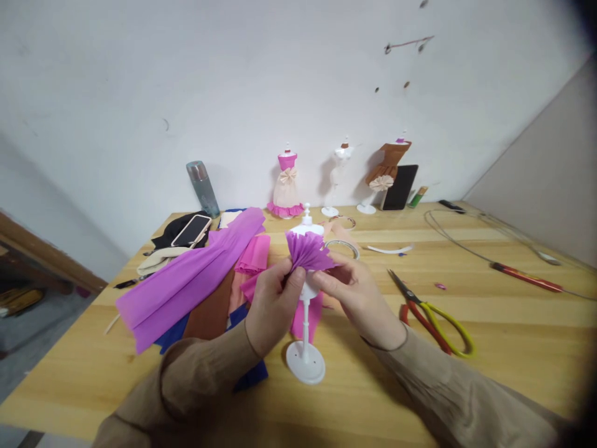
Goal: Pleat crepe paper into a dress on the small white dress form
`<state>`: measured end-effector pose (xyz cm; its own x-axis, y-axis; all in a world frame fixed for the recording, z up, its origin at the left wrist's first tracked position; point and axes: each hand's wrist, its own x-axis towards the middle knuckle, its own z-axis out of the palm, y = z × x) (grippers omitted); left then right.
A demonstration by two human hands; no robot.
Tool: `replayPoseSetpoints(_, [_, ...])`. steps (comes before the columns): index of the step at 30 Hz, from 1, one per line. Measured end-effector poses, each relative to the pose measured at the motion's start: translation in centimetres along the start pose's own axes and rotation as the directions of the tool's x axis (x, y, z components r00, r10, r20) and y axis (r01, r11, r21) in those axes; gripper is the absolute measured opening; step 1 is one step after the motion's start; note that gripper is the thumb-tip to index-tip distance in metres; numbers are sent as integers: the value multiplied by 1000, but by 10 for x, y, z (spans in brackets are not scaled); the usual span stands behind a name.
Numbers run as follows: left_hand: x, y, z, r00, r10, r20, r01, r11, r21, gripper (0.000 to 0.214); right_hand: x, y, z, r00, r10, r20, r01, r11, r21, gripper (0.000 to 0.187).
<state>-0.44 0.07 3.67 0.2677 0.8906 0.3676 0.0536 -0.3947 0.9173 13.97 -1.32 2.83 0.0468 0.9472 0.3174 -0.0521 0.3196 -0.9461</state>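
Observation:
A small white mannequin stand (305, 358) rises upright in front of me on the wooden table (513, 323). A pleated purple paper fan (308, 250) sits against its torso. My left hand (273, 305) pinches the fan's lower left edge. My right hand (359, 298) pinches it from the right side. Both hands are closed on the paper at the mannequin's waist.
Sheets of purple, pink, brown and blue crepe paper (186, 280) lie to the left. Yellow-handled scissors (433, 311) lie to the right. A phone (191, 230), a grey bottle (203, 186), three dressed mini mannequins (285, 183), a tape roll (345, 247) and a cable (489, 239) stand further back.

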Motion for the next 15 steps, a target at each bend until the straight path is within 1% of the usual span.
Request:
replayPoseSetpoints(3, [-2,-1,1,1000,13,7,-13,999,45,34,0,1,3,998,16,-59,-17,1000,-17,25])
replayPoseSetpoints(6, [-4,1,0,999,-19,48,17,998,54,30,1,5,5,993,62,-96,-59,998,28,27])
replayPoseSetpoints(10, [1,5,-5,992,-74,99,80,995,-56,35,3,7,4,987,112,-111,-101,990,103,28])
replayPoseSetpoints(13, [9,7,-12,984,-118,132,137,979,-149,43,5,7,2,986,138,-94,-122,980,158,27])
replayPoseSetpoints(15, [15,7,-16,982,-103,157,128,979,-157,44,5,6,1,985,148,-86,-131,975,179,27])
